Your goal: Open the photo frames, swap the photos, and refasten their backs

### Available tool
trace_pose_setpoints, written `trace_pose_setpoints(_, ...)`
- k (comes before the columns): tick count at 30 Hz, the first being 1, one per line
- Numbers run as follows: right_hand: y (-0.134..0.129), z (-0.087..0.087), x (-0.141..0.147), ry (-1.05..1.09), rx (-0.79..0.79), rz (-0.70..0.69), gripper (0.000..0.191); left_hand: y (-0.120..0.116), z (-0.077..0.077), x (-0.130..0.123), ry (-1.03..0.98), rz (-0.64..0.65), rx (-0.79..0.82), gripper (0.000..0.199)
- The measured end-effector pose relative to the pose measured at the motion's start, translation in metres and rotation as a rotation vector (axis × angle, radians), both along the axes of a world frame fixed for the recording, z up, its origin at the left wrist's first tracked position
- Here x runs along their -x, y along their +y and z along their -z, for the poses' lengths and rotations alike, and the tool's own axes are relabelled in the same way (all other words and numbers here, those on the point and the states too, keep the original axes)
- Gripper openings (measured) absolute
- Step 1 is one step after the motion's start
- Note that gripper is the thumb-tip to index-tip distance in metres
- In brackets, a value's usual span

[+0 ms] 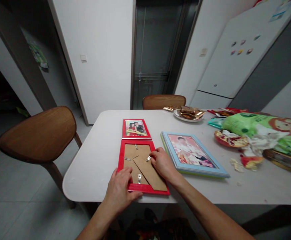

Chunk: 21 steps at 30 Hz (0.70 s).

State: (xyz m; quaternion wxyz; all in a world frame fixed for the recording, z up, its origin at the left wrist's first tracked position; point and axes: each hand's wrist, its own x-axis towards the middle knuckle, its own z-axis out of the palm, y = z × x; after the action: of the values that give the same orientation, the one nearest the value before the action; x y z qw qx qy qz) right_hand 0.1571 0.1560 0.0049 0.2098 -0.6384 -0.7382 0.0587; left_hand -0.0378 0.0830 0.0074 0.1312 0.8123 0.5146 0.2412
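A red picture frame (148,189) lies face down near the table's front edge, its brown backing board (141,155) and folded stand (152,176) showing. Small metal clips sit along the backing's edges. My left hand (120,188) grips the lower left corner, thumb along the bottom edge and fingers over the side. At the right side, the bent fingertips of my right hand (162,163) press together at a metal clip (148,159). Just beyond lies another red frame (136,137), face up with a photo of two people.
Right of my hands lie stacked light blue and green frames (195,155). Farther off are a plate (177,115) of wrapped snacks, a cut pomegranate (230,139), peel pieces (252,162) and a green package (273,125). Wooden chairs (40,133) stand at the left and far side.
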Motion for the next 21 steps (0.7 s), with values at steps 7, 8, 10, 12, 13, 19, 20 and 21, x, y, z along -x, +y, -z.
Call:
trace_pose_setpoints(7, -0.026, -0.009, 0.006, 0.078, -0.042, -0.259, 0.028, -0.001, -0.001, -0.003, -0.017, -0.016, -0.011, 0.031)
trace_pose_setpoints(8, -0.031, -0.013, 0.008, 0.1, -0.002, -0.358, 0.027, -0.001, 0.0, -0.004, -0.016, -0.019, -0.013, 0.031)
trace_pose_setpoints(10, -0.039, -0.018, 0.011, 0.123, 0.083, -0.518, 0.026, -0.001, 0.0, -0.005, -0.013, -0.024, -0.017, 0.031)
trace_pose_setpoints(12, -0.043, -0.021, 0.014, 0.12, 0.119, -0.578, 0.024, -0.001, 0.002, -0.005, -0.011, -0.022, -0.02, 0.031)
trace_pose_setpoints(13, -0.043, -0.021, 0.016, 0.116, 0.118, -0.578, 0.022, 0.0, 0.002, -0.005, -0.01, -0.021, -0.021, 0.031)
trace_pose_setpoints(19, -0.037, -0.01, 0.024, 0.076, 0.016, -0.507, 0.011, 0.0, 0.004, -0.005, 0.0, -0.029, -0.013, 0.032)
trace_pose_setpoints(20, -0.036, -0.009, 0.025, 0.072, 0.005, -0.495, 0.011, 0.0, 0.004, -0.004, -0.003, -0.028, -0.015, 0.033)
trace_pose_setpoints(21, -0.035, -0.009, 0.027, 0.069, -0.001, -0.484, 0.012, 0.0, 0.005, -0.004, -0.007, -0.026, -0.018, 0.034)
